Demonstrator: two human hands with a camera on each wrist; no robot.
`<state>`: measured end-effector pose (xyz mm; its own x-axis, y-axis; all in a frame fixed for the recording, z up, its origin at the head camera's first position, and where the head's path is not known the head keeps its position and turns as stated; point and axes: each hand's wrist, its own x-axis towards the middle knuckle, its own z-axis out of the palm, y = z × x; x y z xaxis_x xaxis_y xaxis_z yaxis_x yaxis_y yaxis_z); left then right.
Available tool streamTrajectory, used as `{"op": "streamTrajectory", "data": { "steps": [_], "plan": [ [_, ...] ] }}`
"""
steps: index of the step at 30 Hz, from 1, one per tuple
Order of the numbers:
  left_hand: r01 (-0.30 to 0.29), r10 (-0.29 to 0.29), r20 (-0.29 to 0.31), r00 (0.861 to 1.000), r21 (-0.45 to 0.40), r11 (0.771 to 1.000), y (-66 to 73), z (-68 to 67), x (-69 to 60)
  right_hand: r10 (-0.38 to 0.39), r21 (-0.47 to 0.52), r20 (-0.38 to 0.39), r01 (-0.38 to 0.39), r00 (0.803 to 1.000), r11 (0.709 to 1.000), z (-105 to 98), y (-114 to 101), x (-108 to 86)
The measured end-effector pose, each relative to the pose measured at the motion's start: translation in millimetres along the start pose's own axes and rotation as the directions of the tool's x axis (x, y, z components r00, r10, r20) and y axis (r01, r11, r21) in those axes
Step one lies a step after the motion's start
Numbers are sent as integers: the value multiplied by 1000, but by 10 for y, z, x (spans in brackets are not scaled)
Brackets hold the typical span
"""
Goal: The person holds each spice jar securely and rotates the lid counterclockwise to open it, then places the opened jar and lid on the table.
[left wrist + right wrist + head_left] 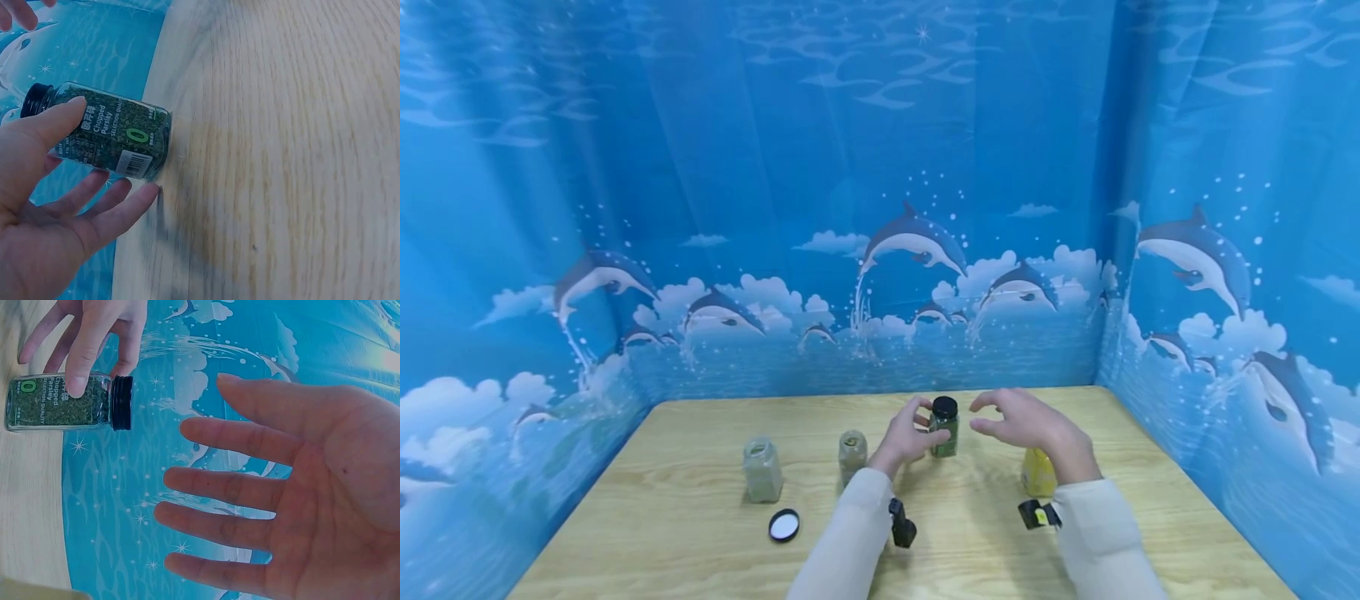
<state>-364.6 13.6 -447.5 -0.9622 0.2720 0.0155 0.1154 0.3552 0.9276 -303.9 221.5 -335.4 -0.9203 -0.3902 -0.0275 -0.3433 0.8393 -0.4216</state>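
Observation:
A chopped parsley jar with a black lid stands upright near the table's back edge. My left hand is around its left side. In the left wrist view the thumb lies across the front of the jar. The other fingers of that hand are spread, fairly straight, along the jar's side; whether they touch it I cannot tell. My right hand hovers to the right of the jar, apart from it. In the right wrist view its palm faces the camera with fingers extended, holding nothing.
Two glass jars without lids, one at the left and another beside my left wrist, stand on the wooden table. A black-rimmed lid lies in front. Something yellow stands partly behind my right wrist.

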Motion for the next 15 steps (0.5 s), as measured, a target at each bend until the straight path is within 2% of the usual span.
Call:
{"op": "streamTrajectory", "data": {
  "steps": [13, 15],
  "plan": [
    [6, -1, 76, 997, -64, 998, -17, -50, -127, -13, 29, -1, 13, 1000, 999, 49, -4, -71],
    [2, 1, 76, 997, -42, 999, -28, -52, -158, -16, 29, 0, 16, 1000, 999, 53, -4, -87]
  ]
}}
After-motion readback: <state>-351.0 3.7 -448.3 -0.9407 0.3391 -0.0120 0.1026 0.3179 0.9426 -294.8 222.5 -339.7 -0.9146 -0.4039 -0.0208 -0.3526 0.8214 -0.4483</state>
